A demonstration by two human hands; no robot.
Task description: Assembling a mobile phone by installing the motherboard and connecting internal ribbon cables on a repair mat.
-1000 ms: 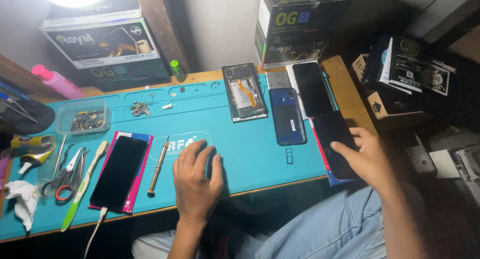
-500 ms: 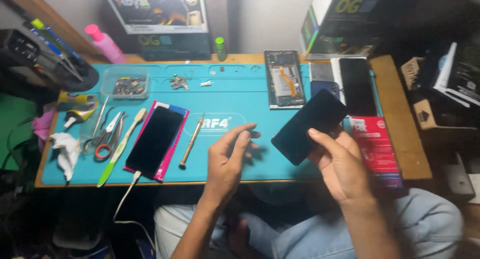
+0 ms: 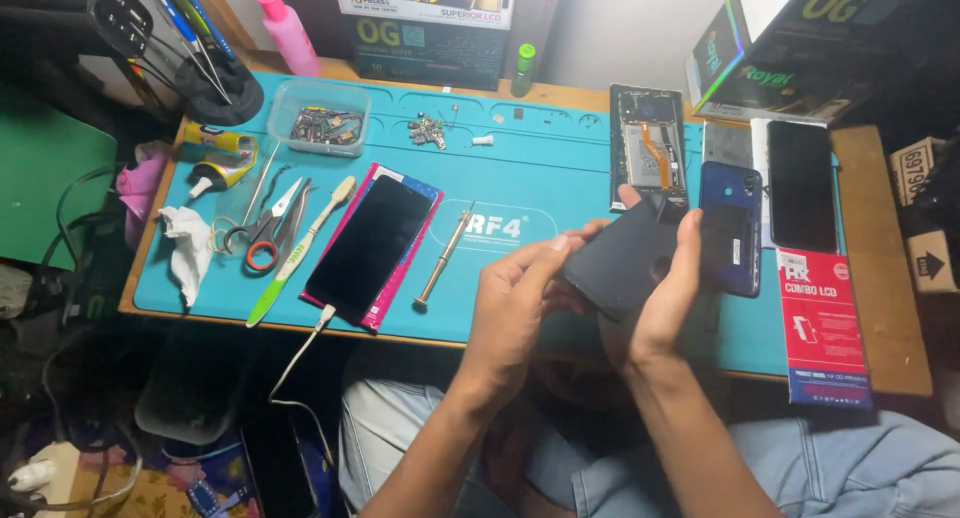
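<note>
Both hands hold a dark phone screen panel [image 3: 628, 263] just above the teal work mat [image 3: 540, 178]. My right hand [image 3: 660, 298] grips its right edge from below, fingers curled over the side. My left hand [image 3: 520, 303] pinches its left edge with the fingertips. Just right of the panel lies a blue phone back cover [image 3: 735, 228]. An opened phone body [image 3: 648, 143] with orange flex cable lies behind it.
A black phone [image 3: 368, 243] on a pink box, cable plugged in, lies mid-left beside a screwdriver [image 3: 442, 256]. Scissors [image 3: 268, 228], tweezers, a toothbrush, a glue tube and a parts tray [image 3: 320, 118] sit left. A black screen [image 3: 800, 183] and a red box [image 3: 822, 323] lie right.
The camera has shifted right and closer. My right hand brought the dark panel in toward the middle, and my left hand rose from the mat and took hold of its left edge.
</note>
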